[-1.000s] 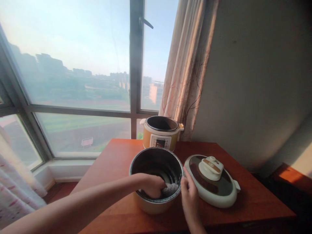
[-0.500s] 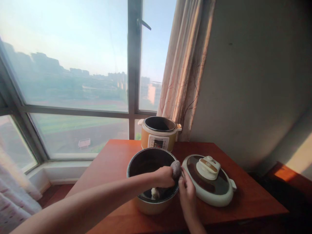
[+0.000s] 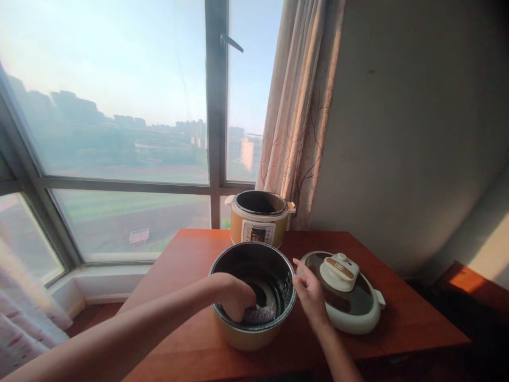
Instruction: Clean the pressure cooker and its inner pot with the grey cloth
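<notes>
Left hand (image 3: 234,297) is down inside the inner pot (image 3: 253,297), fingers curled tight round a grey scrubbing pad (image 3: 258,314), pressing it low against the near wall of the pot. That grip is closed on the pad, no doubt about it. The right hand (image 3: 309,292) sits at the pot's right rim, fingers loosely spread and touching the edge; it is steadying more than holding, grip open with nothing clasped in it.

The pot stands on the red-brown desk (image 3: 397,313), towards the near edge. Just to its right, close by the right hand, lies the white cooker lid (image 3: 344,289), handle up. Behind the pot, by the window (image 3: 119,132) and the curtain (image 3: 294,106), stands the yellow cooker body (image 3: 259,217), open on top.

Risks, as I see them: the pot is round-bottomed and light, and with only fingertips on the rim a hard push of the pad could spin or tip it toward the desk's front edge. The right wrist is near the lid too, so a slip sideways could knock that lid along the desk. And a rough pad pressed too hard might scratch the dark coating inside.
</notes>
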